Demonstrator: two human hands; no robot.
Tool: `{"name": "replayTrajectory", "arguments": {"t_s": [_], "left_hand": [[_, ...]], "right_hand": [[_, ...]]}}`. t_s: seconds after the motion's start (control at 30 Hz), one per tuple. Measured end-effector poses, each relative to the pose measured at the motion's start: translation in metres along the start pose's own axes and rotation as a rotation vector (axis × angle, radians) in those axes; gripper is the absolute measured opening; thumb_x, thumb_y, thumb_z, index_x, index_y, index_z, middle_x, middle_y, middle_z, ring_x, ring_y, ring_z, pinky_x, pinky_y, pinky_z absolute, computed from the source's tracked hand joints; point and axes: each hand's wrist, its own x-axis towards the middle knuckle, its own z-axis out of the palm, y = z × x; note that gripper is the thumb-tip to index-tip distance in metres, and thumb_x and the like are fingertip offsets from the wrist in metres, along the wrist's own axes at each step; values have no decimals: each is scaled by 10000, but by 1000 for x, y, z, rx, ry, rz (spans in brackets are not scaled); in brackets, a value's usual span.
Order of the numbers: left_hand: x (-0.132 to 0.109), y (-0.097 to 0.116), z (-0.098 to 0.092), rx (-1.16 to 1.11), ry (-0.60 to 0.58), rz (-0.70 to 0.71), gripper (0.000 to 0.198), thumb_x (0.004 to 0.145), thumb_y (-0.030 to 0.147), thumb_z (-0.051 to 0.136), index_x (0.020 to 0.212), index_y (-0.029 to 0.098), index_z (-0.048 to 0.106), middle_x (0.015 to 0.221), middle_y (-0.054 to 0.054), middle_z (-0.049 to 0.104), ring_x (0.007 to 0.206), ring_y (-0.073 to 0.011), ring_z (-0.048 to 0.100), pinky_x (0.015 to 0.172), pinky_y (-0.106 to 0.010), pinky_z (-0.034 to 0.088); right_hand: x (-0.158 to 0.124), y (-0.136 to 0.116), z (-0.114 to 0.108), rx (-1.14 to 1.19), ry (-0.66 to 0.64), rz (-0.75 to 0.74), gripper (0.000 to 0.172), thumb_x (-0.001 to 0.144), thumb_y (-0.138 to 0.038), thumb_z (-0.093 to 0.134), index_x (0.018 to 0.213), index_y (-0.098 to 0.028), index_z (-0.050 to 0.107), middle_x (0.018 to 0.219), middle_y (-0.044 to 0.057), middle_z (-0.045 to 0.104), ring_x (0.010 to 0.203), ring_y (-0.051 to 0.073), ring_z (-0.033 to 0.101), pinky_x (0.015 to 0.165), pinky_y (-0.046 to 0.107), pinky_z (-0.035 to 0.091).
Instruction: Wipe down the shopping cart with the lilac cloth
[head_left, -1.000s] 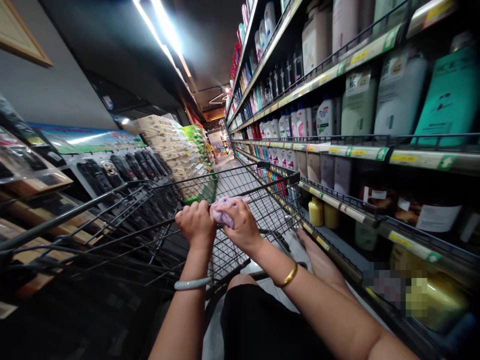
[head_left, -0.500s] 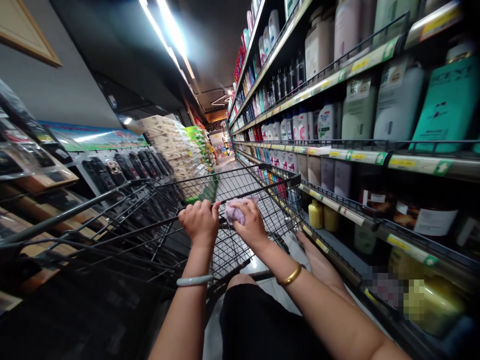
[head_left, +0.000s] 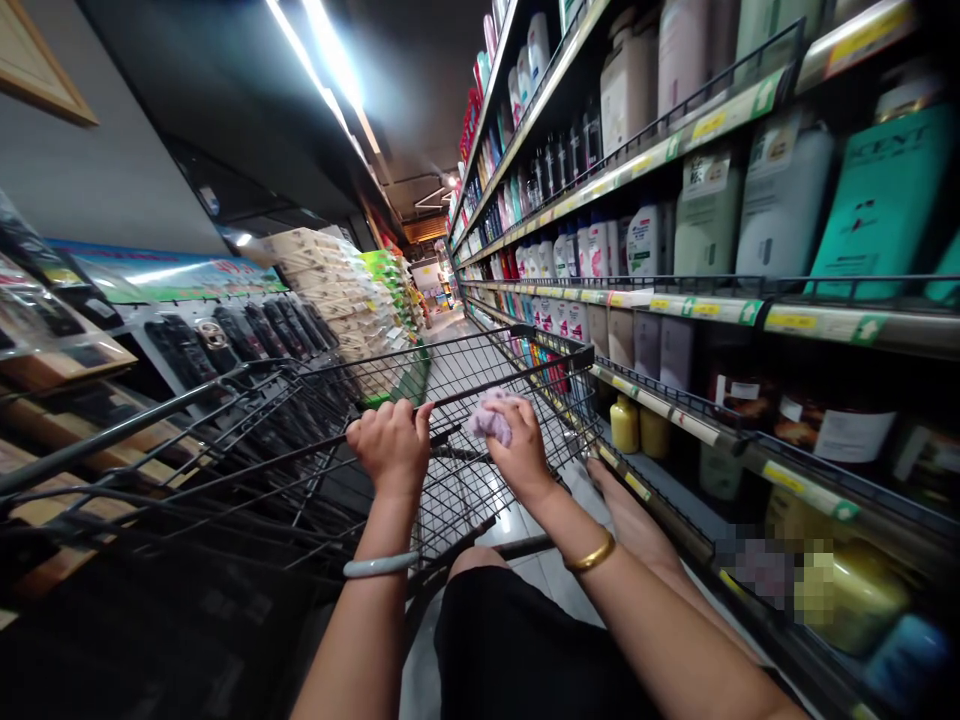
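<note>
A black wire shopping cart [head_left: 247, 470] lies across the view before me. My left hand [head_left: 391, 447] is wrapped round the cart's top rail, fingers closed over it, with a pale bangle on that wrist. To its right, my right hand [head_left: 520, 450] grips a crumpled lilac cloth [head_left: 493, 415] against the same rail. The cloth bulges out between thumb and fingers. A gold bangle sits on the right wrist. Part of the rail behind the cloth is hidden.
On the right, a tall shelf [head_left: 720, 308] holds rows of bottles, among them a turquoise bottle [head_left: 881, 200]. Packaged goods [head_left: 247, 330] hang on the left beside stacked light-coloured goods [head_left: 337, 300]. A tiled aisle floor [head_left: 450, 328] runs ahead. A bare leg [head_left: 637, 540] shows at right.
My right hand with the lilac cloth has slid right along the rail, widening the gap to my left hand. My left hand keeps its hold. The view has shifted slightly.
</note>
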Motion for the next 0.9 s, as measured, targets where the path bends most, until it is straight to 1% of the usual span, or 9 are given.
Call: {"name": "replayTrajectory", "arguments": {"t_s": [0.07, 0.13, 0.27, 0.33, 0.4, 0.57, 0.63, 0.8, 0.9], "left_hand": [[0, 1, 0, 19, 7, -7, 539, 1014, 600, 292, 834, 215, 623, 875, -104, 664, 892, -285, 529, 809, -426, 257], [-1, 1, 0, 39, 15, -9, 527, 1013, 601, 313, 820, 217, 619, 867, -93, 664, 888, -281, 533, 807, -425, 260], [0, 0, 3, 60, 27, -4, 521, 1014, 603, 324, 809, 221, 613, 853, -81, 664, 881, -278, 538, 804, -424, 261], [0, 0, 4, 68, 27, -5, 521, 1011, 609, 330, 802, 223, 611, 847, -79, 662, 876, -278, 537, 798, -423, 258], [1, -1, 5, 75, 30, -3, 522, 1008, 616, 336, 800, 225, 611, 841, -79, 660, 873, -278, 535, 792, -422, 257], [0, -1, 6, 82, 51, 8, 525, 1009, 622, 326, 805, 227, 603, 845, -74, 658, 867, -274, 529, 789, -419, 259], [0, -1, 6, 83, 56, 13, 522, 1009, 622, 328, 799, 227, 599, 842, -73, 655, 867, -273, 527, 791, -418, 259], [0, -2, 6, 80, 44, 5, 508, 1006, 614, 351, 797, 228, 608, 845, -75, 662, 874, -276, 526, 798, -419, 257], [1, -1, 6, 80, 43, -3, 504, 1005, 614, 357, 798, 228, 607, 849, -74, 664, 876, -276, 528, 800, -420, 257]], "right_hand": [[20, -11, 0, 11, 24, -90, 447, 790, -67, 640, 1187, -266, 689, 1259, 82, 569, 1253, 227, 564, 1126, 392, 479], [21, -1, -3, -33, 15, -99, 456, 781, -66, 639, 1185, -269, 698, 1266, 86, 569, 1246, 244, 560, 1118, 420, 483], [-23, 54, -12, -136, -4, 110, 444, 730, -31, 615, 1104, -241, 730, 1187, 106, 587, 1136, 268, 602, 1035, 470, 535], [-39, 71, -15, -148, 11, 156, 429, 724, -32, 617, 1090, -225, 729, 1148, 110, 593, 1112, 273, 617, 1021, 485, 543], [-38, 70, -15, -134, 30, 156, 410, 741, -46, 621, 1097, -224, 719, 1143, 104, 599, 1124, 262, 620, 1041, 473, 536], [11, 39, -12, -29, 65, 14, 398, 799, -92, 631, 1156, -258, 687, 1233, 88, 581, 1212, 226, 581, 1101, 408, 496], [14, 45, -15, -54, 44, -8, 408, 795, -93, 631, 1158, -269, 690, 1244, 84, 573, 1206, 227, 577, 1092, 410, 500], [-35, 94, -27, -145, 69, 94, 384, 755, -81, 614, 1098, -229, 700, 1179, 109, 568, 1178, 265, 584, 1070, 482, 510], [-46, 102, -29, -161, 105, 137, 374, 737, -80, 605, 1077, -208, 695, 1141, 117, 576, 1133, 276, 598, 1032, 504, 528]]}}
